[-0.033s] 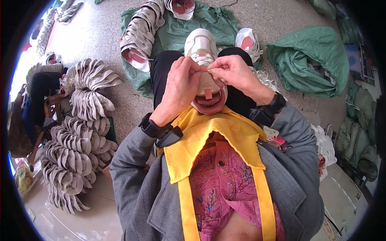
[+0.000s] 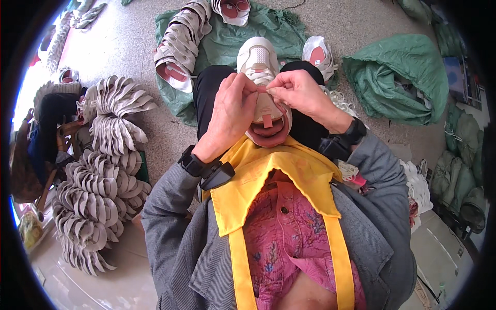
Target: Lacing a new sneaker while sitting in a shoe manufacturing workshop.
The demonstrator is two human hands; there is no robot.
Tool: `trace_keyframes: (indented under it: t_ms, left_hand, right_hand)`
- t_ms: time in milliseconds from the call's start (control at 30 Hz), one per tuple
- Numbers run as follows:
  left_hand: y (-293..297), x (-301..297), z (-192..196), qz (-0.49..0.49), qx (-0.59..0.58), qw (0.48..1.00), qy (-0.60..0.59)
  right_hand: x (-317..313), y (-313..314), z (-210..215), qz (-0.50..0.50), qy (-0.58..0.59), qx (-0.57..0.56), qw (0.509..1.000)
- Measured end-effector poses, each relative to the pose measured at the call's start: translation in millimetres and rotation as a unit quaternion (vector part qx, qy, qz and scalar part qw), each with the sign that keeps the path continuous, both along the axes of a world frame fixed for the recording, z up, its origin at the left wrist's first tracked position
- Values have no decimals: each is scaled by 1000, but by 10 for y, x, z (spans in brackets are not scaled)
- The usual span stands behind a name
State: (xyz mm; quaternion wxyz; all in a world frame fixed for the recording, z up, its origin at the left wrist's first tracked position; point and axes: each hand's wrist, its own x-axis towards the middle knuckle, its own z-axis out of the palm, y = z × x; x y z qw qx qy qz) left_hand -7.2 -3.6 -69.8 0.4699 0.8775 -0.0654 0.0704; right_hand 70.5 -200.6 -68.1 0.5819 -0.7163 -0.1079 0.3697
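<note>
A white and beige sneaker (image 2: 258, 56) rests between my knees, toe pointing away and its pink-lined opening toward me. Its beige tongue (image 2: 265, 105) stands out toward me and carries a small pink tab. On the left side of the tongue, my left hand (image 2: 233, 109) is closed in a pinch over the lacing area. My right hand (image 2: 305, 97) pinches from the other side, its fingertips close to the left ones. Between them a thin pinkish bit shows at the top of the tongue, but the fingers hide most of what they grip.
A green woven sheet (image 2: 222, 46) lies ahead, with a curved row of nested shoe uppers (image 2: 178, 44) on it. Another upper (image 2: 318, 54) lies beyond my right knee. A green sack (image 2: 398, 77) stands at right. Stacked grey-white shoe uppers (image 2: 98, 186) fill the left side.
</note>
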Motion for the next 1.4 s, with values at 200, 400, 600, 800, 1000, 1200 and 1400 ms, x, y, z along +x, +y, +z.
trace_keyframes:
  t_ms: [200,400,600,800,1000,1200,1400]
  left_hand:
    - [25,24,22,11,-31,999,14]
    - [186,-10,99,50,-26,997,47]
    - [1113,-245,319,113,40,986,119]
    - [2365,-695,205,187,161,940,236]
    - [3908,-1926,-679,247,534,781,210]
    - [2570,-993,-194,131,153,960,193]
    - [781,-338,303,1,-28,991,131]
  right_hand:
    - [97,81,17,42,-65,-91,993]
    - [248,-67,220,98,-66,-15,993]
    - [442,-336,674,150,-136,-44,978]
    - [459,-330,488,141,-172,46,974]
    - [239,-219,421,136,-260,-61,954]
    - [46,-378,142,89,-395,-87,910]
    - [-74,-416,117,53,-456,-94,884]
